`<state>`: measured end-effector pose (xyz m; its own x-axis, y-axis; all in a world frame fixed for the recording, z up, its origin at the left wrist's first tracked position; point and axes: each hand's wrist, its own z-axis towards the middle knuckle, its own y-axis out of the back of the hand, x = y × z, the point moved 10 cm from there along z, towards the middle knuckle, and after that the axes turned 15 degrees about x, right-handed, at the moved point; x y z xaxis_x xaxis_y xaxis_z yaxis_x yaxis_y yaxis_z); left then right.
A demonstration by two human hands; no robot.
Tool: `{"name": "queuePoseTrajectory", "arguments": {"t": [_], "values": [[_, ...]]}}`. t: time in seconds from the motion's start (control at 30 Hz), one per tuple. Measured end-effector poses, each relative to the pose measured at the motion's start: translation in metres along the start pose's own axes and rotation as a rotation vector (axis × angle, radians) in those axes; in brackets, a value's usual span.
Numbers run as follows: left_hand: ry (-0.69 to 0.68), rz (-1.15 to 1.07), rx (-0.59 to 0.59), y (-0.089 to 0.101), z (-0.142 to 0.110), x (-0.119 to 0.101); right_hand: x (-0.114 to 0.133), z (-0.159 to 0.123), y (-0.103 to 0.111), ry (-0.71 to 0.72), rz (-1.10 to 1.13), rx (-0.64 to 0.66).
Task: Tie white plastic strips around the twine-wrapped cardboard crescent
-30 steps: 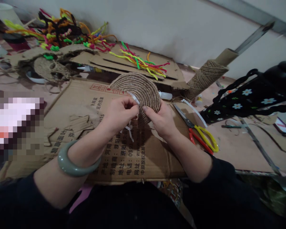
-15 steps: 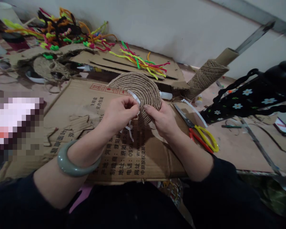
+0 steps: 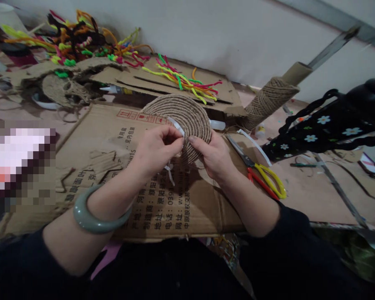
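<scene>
A flat disc of coiled jute rope [image 3: 178, 105] is tilted above the printed cardboard sheet [image 3: 206, 200]. My right hand [image 3: 215, 154] grips its right edge, the thumb lying on the front face and the fingers behind. My left hand [image 3: 161, 150] is closed in a pinch at a narrow white strip [image 3: 176, 124] that lies against the disc's face. The strip's lower part is hidden by the left fingers. Below that hand a thin white end [image 3: 170, 176] hangs over the cardboard. A grey-green bangle is on the left wrist.
Scissors [image 3: 265, 179] with red and yellow handles lie to the right, beside a white strip [image 3: 254, 146]. A jute twine spool [image 3: 271, 98] and a black flowered bottle [image 3: 315, 133] stand behind. Bright pipe cleaners [image 3: 184, 81] lie on cardboard at the back. A blurred-out screen is at left.
Both hands stay almost in place, still holding the disc and the white strip. Only a very slight shift of the left hand and of the view shows.
</scene>
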<state>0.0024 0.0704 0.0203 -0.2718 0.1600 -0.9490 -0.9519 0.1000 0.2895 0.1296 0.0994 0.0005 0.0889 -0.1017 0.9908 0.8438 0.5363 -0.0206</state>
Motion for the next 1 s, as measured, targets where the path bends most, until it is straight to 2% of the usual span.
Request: {"name": "queuePoseTrajectory", "arguments": {"t": [0.27, 1.0], "values": [[-0.009, 0.062, -0.015, 0.002, -0.001, -0.004, 0.001, 0.000, 0.000, 0.015, 0.019, -0.002], [0.013, 0.063, 0.005, 0.000, -0.001, -0.002, 0.011, -0.002, 0.001, 0.055, -0.143, -0.036]]}}
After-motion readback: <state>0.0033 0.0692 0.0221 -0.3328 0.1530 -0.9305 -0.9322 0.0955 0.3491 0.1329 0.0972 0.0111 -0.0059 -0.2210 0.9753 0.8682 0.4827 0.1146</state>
